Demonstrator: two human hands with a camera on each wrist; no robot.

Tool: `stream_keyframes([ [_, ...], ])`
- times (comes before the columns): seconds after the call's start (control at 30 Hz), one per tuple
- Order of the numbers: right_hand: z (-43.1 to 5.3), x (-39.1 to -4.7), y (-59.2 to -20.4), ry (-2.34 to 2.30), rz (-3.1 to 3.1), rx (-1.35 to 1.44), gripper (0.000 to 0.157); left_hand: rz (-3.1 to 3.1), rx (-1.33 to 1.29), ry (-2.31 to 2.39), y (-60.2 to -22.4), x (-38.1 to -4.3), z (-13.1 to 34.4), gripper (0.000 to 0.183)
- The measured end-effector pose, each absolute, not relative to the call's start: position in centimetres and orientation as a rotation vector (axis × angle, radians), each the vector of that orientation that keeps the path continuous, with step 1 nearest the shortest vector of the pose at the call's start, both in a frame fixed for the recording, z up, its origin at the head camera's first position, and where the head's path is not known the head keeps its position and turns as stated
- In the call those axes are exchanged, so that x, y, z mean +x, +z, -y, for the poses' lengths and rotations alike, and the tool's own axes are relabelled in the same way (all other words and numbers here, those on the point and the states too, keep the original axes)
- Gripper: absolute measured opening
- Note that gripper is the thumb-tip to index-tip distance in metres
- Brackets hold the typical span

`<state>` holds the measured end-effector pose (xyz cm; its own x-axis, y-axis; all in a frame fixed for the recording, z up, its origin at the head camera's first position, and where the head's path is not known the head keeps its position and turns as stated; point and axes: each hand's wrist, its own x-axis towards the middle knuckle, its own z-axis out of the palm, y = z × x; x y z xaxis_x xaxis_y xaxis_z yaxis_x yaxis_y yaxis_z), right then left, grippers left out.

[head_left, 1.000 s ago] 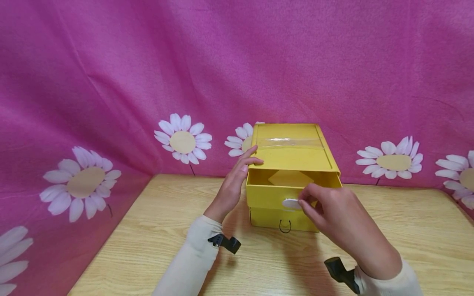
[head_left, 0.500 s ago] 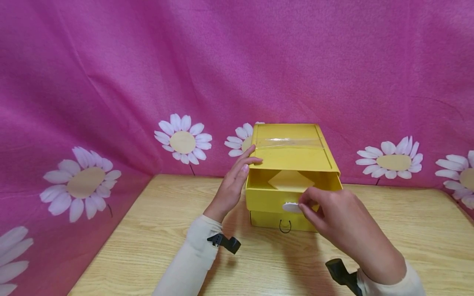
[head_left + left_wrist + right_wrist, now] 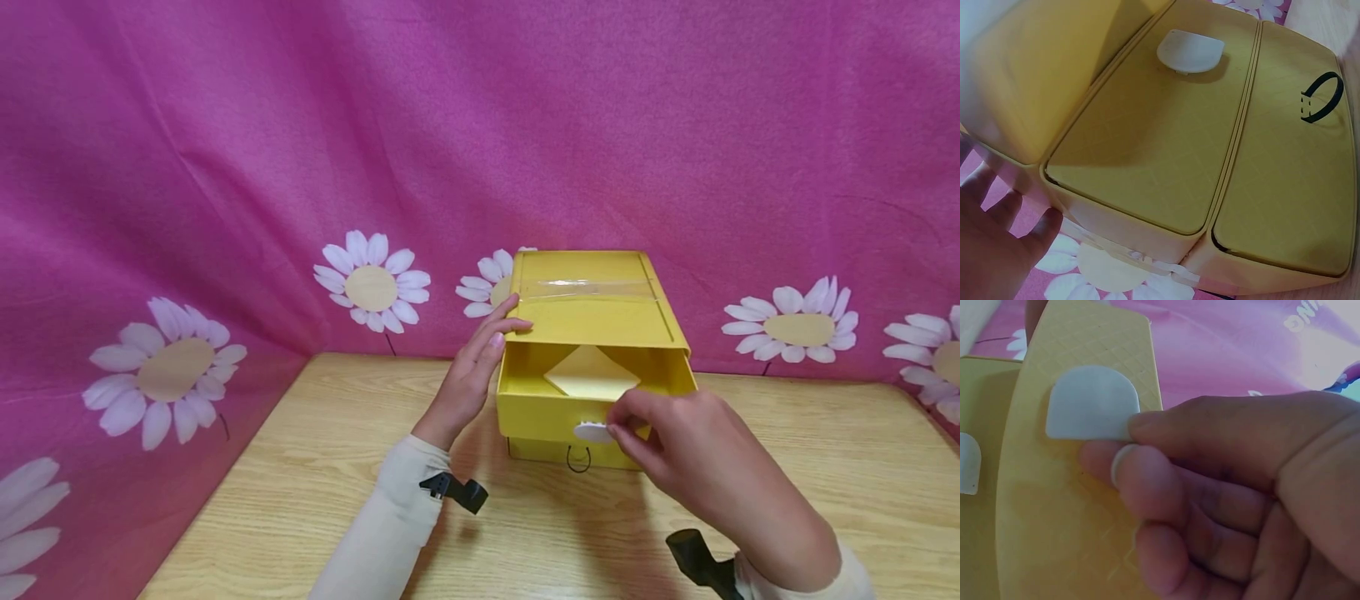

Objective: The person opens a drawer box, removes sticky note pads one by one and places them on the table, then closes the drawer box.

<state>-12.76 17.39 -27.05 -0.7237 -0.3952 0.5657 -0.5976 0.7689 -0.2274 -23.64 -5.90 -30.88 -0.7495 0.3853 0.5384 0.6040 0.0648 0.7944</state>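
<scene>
A yellow drawer box point(image 3: 592, 312) stands on the table, its top drawer point(image 3: 536, 414) pulled out. My right hand point(image 3: 712, 467) pinches that drawer's white tab handle point(image 3: 1092, 403) between thumb and finger. Inside lies a flat pale-yellow square point(image 3: 591, 372), turned like a diamond; it looks like paper. My left hand point(image 3: 468, 379) rests at the box's upper left edge, fingers extended along the side and onto the top. Below the pulled drawer, a middle drawer point(image 3: 1141, 119) carries a white handle point(image 3: 1191, 52), and the lowest one has a black loop point(image 3: 1325, 97).
Clear tape point(image 3: 585, 288) runs across the box top. The box sits on a light wooden table point(image 3: 315, 467), close to a pink cloth point(image 3: 600, 125) printed with daisies. Black wrist cameras point(image 3: 457, 493) are strapped to both sleeves.
My right hand has drawn the top drawer farther out toward me, and more of the pale square shows inside. The left hand has stayed in place on the box.
</scene>
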Motion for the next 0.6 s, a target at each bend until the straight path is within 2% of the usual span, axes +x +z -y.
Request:
stream_keyframes([
  [0.6,-17.4,-11.6,-27.1,0.451,2.441,0.786,0.026,2.165,-1.007,-1.765,-30.8,-23.6,5.9,0.035],
])
